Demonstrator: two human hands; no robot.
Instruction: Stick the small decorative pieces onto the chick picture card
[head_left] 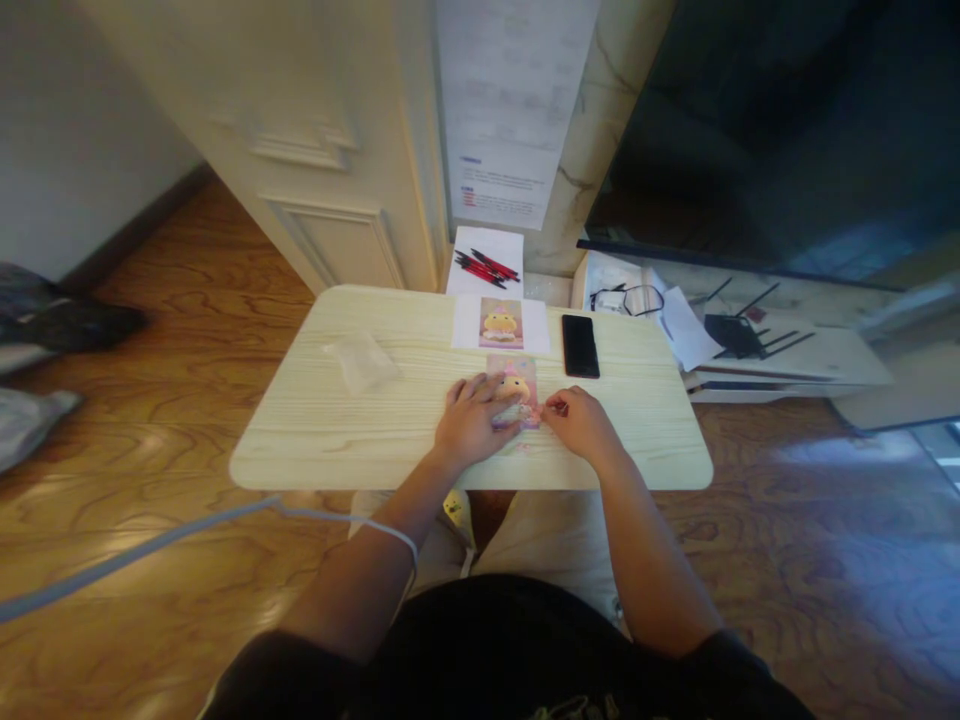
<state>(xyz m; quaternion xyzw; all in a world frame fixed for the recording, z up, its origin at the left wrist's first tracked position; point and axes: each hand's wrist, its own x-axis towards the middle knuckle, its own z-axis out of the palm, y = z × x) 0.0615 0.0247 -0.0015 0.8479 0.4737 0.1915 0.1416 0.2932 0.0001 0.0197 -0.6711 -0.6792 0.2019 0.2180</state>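
A small picture card (525, 376) with a yellow cartoon figure on a pinkish ground lies near the middle of the table. My left hand (474, 418) rests flat over its left part, fingers spread, hiding some of the picture. At the card's lower right edge my right hand (582, 418) is closed in a pinch; whatever sits between thumb and finger is too small to make out. Small pinkish bits (523, 446) show just below the card. Beyond it, a similar yellow-figure picture (501, 322) is printed on a white sheet (537, 326).
On the pale wooden table (300, 430) are a black phone (580, 346) at right and a clear plastic bag (361, 362) at left. Red pens (487, 268) lie on paper behind. Glasses (637, 299) and a router (735, 336) stand back right. A cable (150, 546) crosses my left forearm.
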